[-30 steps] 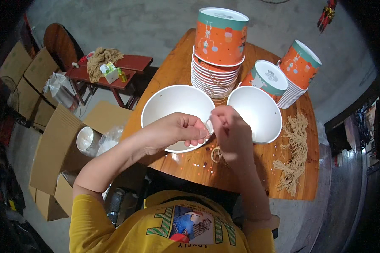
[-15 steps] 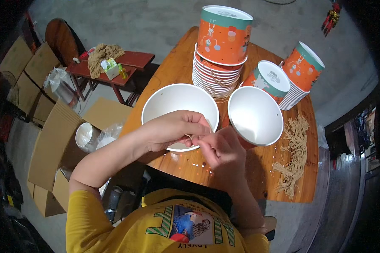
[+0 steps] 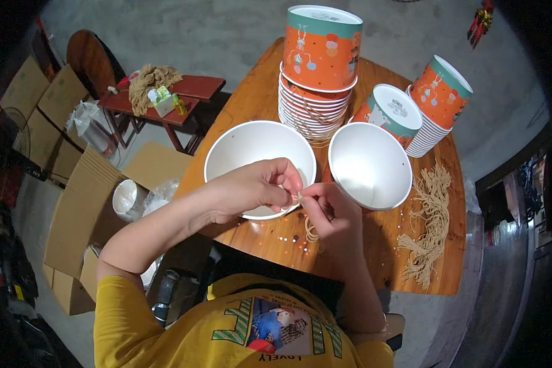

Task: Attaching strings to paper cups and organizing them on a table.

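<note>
My left hand (image 3: 257,187) and my right hand (image 3: 336,214) meet above the near part of the wooden table (image 3: 260,240). Both are closed, pinching a thin beige string (image 3: 311,230) at the fingertips. A small loop of it hangs below, beside the right fingers. Behind my left hand stands a white-lined paper bucket (image 3: 242,142), partly covered by that hand and forearm. A second bucket (image 3: 371,170), white inside and with a small hole near its rim, leans open toward me just beyond my right hand.
Upside-down orange and green paper buckets (image 3: 322,58) stand in a tall stack at the back, with another stack (image 3: 440,95) at right. A bundle of beige strings (image 3: 434,227) lies along the right edge. Small dots speckle the near tabletop. Cardboard boxes (image 3: 83,214) and a red bench (image 3: 193,87) are at left.
My right hand has turned, and its fingertips now meet the left ones in a pinch. A string loop shows below them. The left fingers have lifted and curled slightly.
</note>
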The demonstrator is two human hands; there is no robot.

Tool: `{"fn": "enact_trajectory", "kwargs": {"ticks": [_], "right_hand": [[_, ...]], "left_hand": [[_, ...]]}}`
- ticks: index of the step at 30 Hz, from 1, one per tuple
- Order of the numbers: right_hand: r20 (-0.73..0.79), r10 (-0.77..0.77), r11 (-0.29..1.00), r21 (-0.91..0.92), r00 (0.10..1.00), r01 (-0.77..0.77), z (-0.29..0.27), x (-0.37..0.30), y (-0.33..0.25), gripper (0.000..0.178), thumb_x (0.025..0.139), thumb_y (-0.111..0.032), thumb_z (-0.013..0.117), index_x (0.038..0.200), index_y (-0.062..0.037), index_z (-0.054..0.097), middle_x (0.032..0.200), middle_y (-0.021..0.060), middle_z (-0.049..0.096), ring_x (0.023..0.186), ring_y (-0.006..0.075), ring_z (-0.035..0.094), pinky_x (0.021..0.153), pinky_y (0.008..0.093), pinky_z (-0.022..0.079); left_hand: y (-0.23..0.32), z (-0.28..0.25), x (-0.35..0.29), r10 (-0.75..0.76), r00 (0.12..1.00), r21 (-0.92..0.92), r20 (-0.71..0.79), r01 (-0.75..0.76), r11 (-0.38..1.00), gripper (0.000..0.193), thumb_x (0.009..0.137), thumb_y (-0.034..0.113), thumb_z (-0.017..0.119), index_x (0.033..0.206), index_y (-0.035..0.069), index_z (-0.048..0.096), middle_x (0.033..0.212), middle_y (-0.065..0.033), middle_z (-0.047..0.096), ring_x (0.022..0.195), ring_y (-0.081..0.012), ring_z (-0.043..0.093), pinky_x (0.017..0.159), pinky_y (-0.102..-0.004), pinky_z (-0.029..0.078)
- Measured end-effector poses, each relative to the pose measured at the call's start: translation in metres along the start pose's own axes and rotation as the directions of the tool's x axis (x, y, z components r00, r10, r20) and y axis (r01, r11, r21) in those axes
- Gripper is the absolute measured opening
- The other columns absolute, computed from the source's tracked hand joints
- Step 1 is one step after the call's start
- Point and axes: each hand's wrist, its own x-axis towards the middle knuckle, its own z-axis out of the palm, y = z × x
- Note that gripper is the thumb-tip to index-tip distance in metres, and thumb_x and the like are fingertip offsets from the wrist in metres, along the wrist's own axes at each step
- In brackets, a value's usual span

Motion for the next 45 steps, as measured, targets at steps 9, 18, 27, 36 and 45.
{"fn": "enact_trajectory", "kwargs": {"ticks": [9,18,27,36,45], "right_hand": [[-0.021,-0.196,0.972,-0.135,0.98,0.192,0.0,0.001,-0.014,0.016,0.078,-0.006,0.071,0.086,-0.0056,0.057,0.072,0.0045,0.052,0.054,0.0147,0.049,0.05,0.0289,0.041],[-0.05,-0.247,0.968,-0.068,0.968,0.243,0.005,0.0,-0.008,0.018,0.078,0.0,0.067,0.083,-0.0054,0.05,0.073,0.0067,0.052,0.055,0.0175,0.053,0.05,0.0312,0.044],[-0.031,-0.136,0.99,-0.033,0.99,0.135,0.007,-0.001,-0.011,0.019,0.077,0.001,0.065,0.083,-0.0075,0.05,0.065,0.0038,0.046,0.051,0.0134,0.047,0.049,0.0287,0.041],[-0.042,-0.082,0.997,0.01,0.996,0.082,0.005,-0.001,-0.009,0.016,0.078,-0.001,0.066,0.08,-0.0069,0.051,0.059,0.0018,0.042,0.048,0.0096,0.041,0.046,0.0277,0.035],[-0.044,-0.12,0.993,-0.02,0.992,0.12,0.009,-0.001,-0.006,0.016,0.079,-0.001,0.066,0.081,-0.0074,0.052,0.06,0.001,0.042,0.048,0.0094,0.04,0.046,0.0266,0.035]], "left_hand": [[0.004,0.003,-0.001,-0.019,0.999,0.078,-0.045,0.022,0.997,0.023,0.078,-0.004,0.061,0.096,0.006,0.052,0.089,0.0006,0.053,0.084,-0.0077,0.052,0.076,-0.0211,0.042],[0.005,0.005,0.001,-0.074,0.997,0.071,-0.022,0.075,0.995,0.022,0.078,-0.004,0.061,0.095,0.006,0.051,0.09,0.0009,0.053,0.086,-0.0073,0.053,0.075,-0.0201,0.042],[0.008,0.006,0.001,0.043,0.999,0.405,0.018,-0.046,0.913,0.028,0.078,-0.003,0.059,0.103,0.006,0.047,0.089,0.0013,0.051,0.084,-0.0066,0.049,0.075,-0.0201,0.04],[0.002,-0.002,0.001,0.127,0.989,0.258,0.079,-0.144,0.956,0.039,0.081,-0.001,0.056,0.119,0.004,0.046,0.088,-0.0003,0.051,0.083,-0.0076,0.049,0.078,-0.0201,0.04],[0.001,0.004,-0.006,0.057,0.998,0.175,0.031,-0.061,0.983,0.036,0.085,-0.003,0.058,0.118,0.006,0.046,0.094,0.0011,0.051,0.089,-0.0079,0.05,0.083,-0.0217,0.041]]}}
